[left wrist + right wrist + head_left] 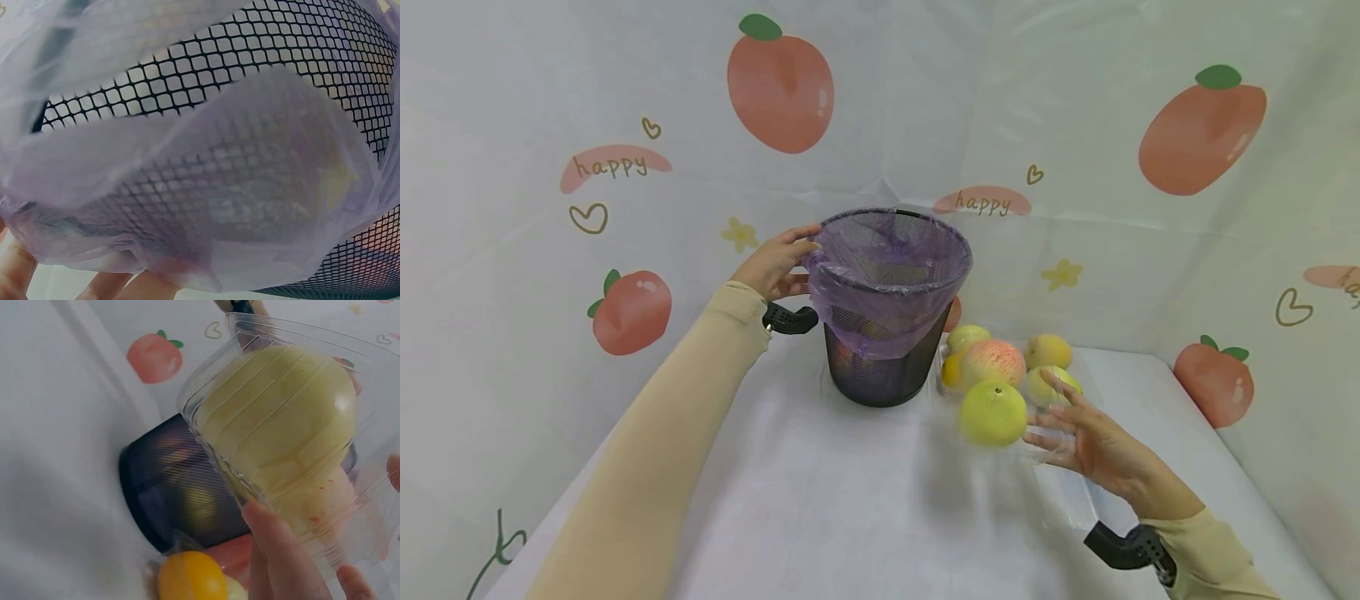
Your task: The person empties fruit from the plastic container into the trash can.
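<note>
A black mesh trash can, lined with a purple plastic bag, stands on the table. My left hand holds its left rim, with fingers against the bag; in the left wrist view the bag partly hides them. My right hand grips a clear plastic container to the right of the can, raised and tilted. A round yellow-green citrus fruit shows blurred at the container, with a peach just behind it. Through the mesh, coloured shapes show faintly inside the can.
Several more fruits lie right of the can, among them a yellow fruit, a yellow-green one and an orange one. White cloth covers the table. A printed backdrop rises close behind the can.
</note>
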{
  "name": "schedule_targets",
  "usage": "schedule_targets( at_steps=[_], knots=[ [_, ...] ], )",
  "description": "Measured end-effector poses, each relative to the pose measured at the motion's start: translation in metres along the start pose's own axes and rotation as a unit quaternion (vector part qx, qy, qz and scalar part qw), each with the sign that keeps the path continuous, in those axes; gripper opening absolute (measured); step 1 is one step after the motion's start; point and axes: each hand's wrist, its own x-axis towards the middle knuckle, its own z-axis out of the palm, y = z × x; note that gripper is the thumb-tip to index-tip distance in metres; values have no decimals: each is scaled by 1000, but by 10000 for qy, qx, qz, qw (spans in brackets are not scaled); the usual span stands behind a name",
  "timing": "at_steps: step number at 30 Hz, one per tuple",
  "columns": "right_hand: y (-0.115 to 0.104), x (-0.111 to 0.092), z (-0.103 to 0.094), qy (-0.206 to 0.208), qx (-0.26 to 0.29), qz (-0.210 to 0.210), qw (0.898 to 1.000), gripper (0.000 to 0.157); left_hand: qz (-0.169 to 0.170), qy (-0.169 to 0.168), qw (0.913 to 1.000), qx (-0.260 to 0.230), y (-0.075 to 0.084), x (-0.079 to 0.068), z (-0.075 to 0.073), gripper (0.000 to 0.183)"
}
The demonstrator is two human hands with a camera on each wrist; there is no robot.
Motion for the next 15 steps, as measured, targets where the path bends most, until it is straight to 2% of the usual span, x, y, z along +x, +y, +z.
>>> schedule_targets(
  at_steps=[7, 15],
  knots=[
    [-10, -4, -16, 164, -256, -243, 9992, 56, -5, 2, 10000, 7, 0, 1, 1, 49],
    [-26, -7, -29, -58, -52, -682, 9976, 52, 23, -24, 10000, 5, 0, 2, 0, 49]
  ],
)
